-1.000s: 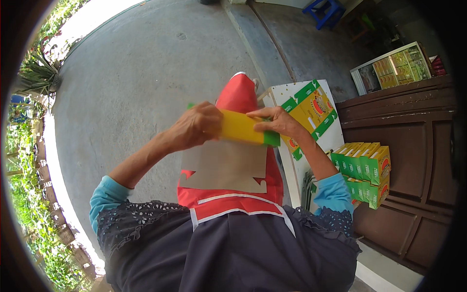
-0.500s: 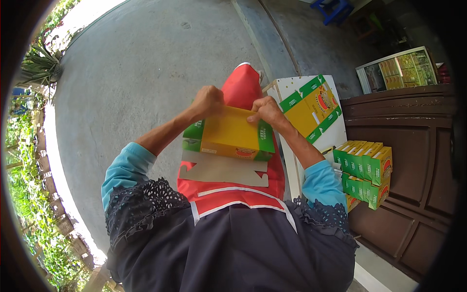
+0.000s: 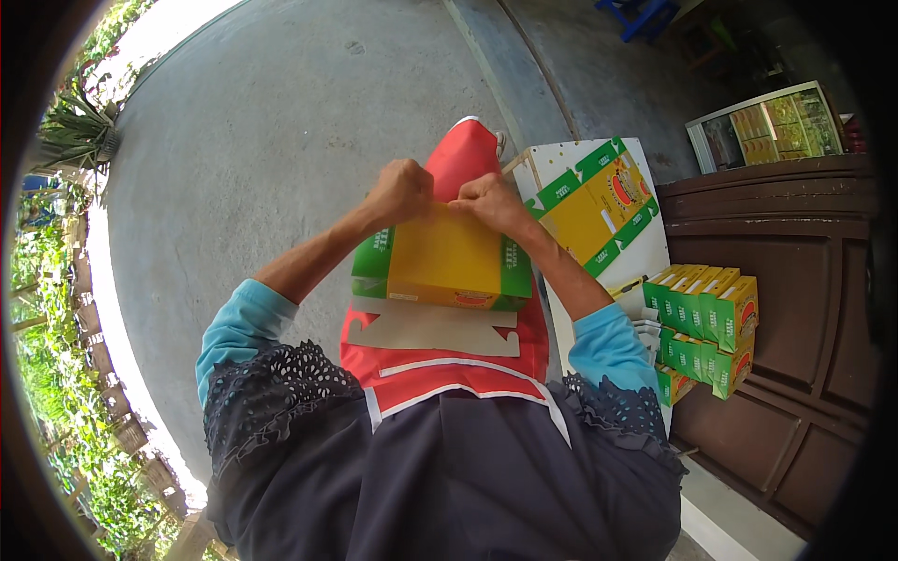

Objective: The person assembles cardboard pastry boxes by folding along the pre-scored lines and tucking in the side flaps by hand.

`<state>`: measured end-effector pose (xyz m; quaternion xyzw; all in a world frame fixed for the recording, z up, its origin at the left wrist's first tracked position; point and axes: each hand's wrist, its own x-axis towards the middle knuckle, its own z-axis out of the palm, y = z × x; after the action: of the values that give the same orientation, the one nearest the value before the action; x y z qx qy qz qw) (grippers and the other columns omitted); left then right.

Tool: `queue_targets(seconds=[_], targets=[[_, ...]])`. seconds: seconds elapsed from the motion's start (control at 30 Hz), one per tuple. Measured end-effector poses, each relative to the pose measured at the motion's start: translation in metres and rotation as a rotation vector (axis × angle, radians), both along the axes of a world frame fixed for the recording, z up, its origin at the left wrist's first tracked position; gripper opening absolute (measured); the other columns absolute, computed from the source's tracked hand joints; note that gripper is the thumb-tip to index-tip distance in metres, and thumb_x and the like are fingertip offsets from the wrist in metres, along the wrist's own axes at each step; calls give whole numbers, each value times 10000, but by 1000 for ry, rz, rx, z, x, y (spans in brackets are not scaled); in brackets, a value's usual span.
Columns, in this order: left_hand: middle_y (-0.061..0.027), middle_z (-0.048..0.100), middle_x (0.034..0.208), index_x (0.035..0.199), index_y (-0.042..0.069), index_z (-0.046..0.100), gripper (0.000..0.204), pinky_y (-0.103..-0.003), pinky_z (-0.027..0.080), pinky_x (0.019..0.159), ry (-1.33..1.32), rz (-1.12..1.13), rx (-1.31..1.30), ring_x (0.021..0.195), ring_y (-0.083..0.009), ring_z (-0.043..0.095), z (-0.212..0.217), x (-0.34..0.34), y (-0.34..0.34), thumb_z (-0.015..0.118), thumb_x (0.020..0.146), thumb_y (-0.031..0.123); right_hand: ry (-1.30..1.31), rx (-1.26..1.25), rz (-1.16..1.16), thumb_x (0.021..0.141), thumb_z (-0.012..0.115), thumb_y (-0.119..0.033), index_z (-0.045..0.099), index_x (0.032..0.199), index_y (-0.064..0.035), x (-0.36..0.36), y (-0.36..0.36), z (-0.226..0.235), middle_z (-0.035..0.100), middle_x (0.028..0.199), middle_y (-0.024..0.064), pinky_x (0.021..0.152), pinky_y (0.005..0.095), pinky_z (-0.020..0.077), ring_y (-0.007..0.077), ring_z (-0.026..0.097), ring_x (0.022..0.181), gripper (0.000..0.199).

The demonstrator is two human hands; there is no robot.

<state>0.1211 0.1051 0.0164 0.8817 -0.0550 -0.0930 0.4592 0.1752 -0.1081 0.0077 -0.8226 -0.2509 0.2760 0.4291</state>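
On my lap, over a red apron [image 3: 468,374], lies a yellow and green cardboard box [image 3: 444,262], partly folded. Its pale inner flap [image 3: 430,329], with notches cut at both ends, sticks out toward me. My left hand [image 3: 404,192] is closed on the far edge of the box, near its left part. Close beside it, my right hand [image 3: 491,201] pinches the same far edge around its middle. The fingertips and the far side of the box are partly hidden by the hands.
To my right, a white table [image 3: 636,266] bears flat unfolded cardboard boxes [image 3: 599,210]. Several folded boxes [image 3: 702,309] are stacked farther along it, by a brown panelled door [image 3: 776,346]. A glass case [image 3: 767,126] and a blue stool [image 3: 638,17] stand at the far right.
My right hand has slid left along the far edge of the box, closer to my left hand. The left hand stays nearly in place.
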Motion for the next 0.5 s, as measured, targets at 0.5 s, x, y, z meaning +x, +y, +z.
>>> queue_targets(seconds=[0.5], targets=[[-102, 695, 823, 820, 18, 732, 169, -331, 493, 721, 109, -202, -186, 779, -193, 652, 62, -54, 7, 724, 729, 160, 558, 251, 78, 864, 719, -175, 722, 941, 36, -37, -33, 64, 711, 840, 47, 694, 229, 509, 106, 650, 764, 225]])
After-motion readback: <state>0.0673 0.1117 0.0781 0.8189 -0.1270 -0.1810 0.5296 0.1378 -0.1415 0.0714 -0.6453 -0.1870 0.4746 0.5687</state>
